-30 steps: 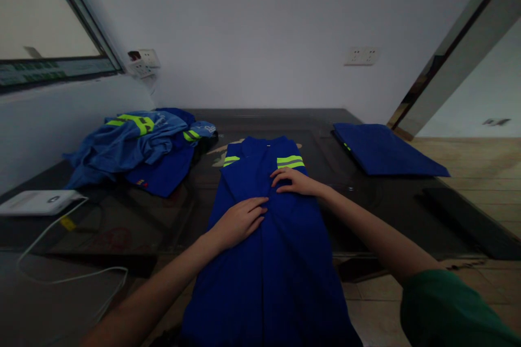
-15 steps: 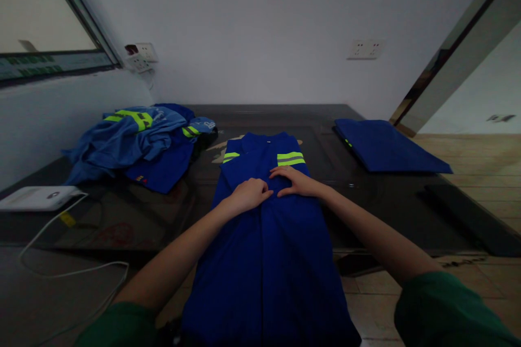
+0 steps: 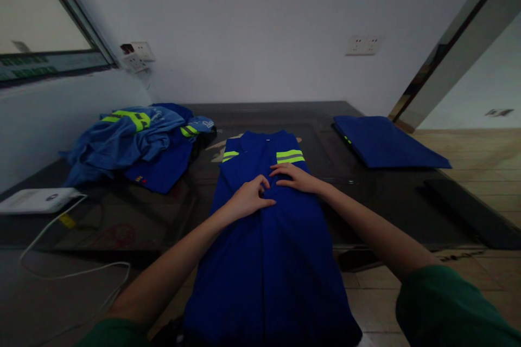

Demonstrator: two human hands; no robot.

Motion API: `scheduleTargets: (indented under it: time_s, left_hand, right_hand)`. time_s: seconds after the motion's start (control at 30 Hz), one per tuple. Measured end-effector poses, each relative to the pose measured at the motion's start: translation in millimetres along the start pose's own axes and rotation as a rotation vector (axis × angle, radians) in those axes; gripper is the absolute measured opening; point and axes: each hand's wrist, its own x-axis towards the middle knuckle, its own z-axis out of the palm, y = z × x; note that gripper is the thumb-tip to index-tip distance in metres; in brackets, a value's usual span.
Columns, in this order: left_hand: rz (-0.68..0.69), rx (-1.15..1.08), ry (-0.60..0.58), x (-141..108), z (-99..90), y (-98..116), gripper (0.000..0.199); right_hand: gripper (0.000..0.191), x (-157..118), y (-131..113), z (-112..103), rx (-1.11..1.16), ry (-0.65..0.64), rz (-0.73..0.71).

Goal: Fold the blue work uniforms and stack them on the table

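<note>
A blue garment (image 3: 297, 249) with yellow-green and grey reflective stripes lies lengthwise before me, its collar on the dark table and its lower part hanging over the front edge. My left hand (image 3: 249, 198) rests on the garment near the centre front, thumb and fingers apart. Just right of it, below the right stripe, my right hand (image 3: 296, 179) lies on the cloth with its fingers spread. The hands are close together, and neither visibly grips the fabric.
Crumpled blue clothes (image 3: 122, 143) lie at the left of the table (image 3: 325, 119). A folded blue garment (image 3: 391, 143) is at the right, near a black object (image 3: 468, 211). A white device (image 3: 38, 200) with a cable sits at the left edge.
My left hand has opened, its thumb now apart from its fingers and slightly lower on the cloth. My right hand has hardly moved. The view has shifted slightly.
</note>
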Motion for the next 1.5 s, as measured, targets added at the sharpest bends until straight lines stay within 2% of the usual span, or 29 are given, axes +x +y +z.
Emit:
scheduleTargets:
  time_s: [0.13,0.37,0.53,0.7,0.8,0.97,1.1,1.17,1.3,1.5]
  left_hand:
    - [-0.055,-0.043,0.016,-0.7,-0.2,1.1,0.025]
    - [0.025,-0.098,0.039,-1.7,1.8,-3.2,0.028]
    - [0.031,-0.023,0.068,-1.3,5.0,-6.3,0.032]
    - [-0.023,0.048,0.072,-6.8,-1.9,-3.7,0.023]
    - [0.018,0.129,0.058,-10.9,-6.0,-1.8,0.02]
    - [0.095,0.21,0.054,-11.2,-7.0,-6.6,0.03]
    - [0.234,0.248,0.112,-21.9,-14.1,-14.2,0.021]
    - [0.291,0.248,0.095,-33.0,-18.7,-18.0,0.015]
    - [0.344,0.284,0.048,-53.4,-21.9,-26.5,0.036]
    - [0.369,0.42,0.123,-57.3,-13.9,-36.7,0.017]
  right_hand:
    - [0.032,1.0,-4.1,0.3,-0.016,0.0,-0.007]
    - [0.025,7.2,-20.6,0.2,0.047,-0.034,-0.13]
    - [0.02,13.6,-24.0,2.1,0.065,-0.071,-0.117]
    - [0.017,19.4,-25.2,-1.9,0.089,-0.124,-0.135]
    - [0.016,21.9,-31.6,-2.0,0.097,-0.147,-0.156]
    - [0.015,24.6,-41.9,4.8,0.049,-0.188,-0.159]
    - [0.015,24.5,-46.6,7.4,-0.012,-0.217,-0.114]
    - [0.015,23.9,-49.6,8.0,-0.023,-0.224,-0.105]
    - [0.016,23.5,-54.7,10.9,-0.022,-0.226,-0.091]
    - [0.014,24.2,-56.5,14.8,-0.021,-0.223,-0.072]
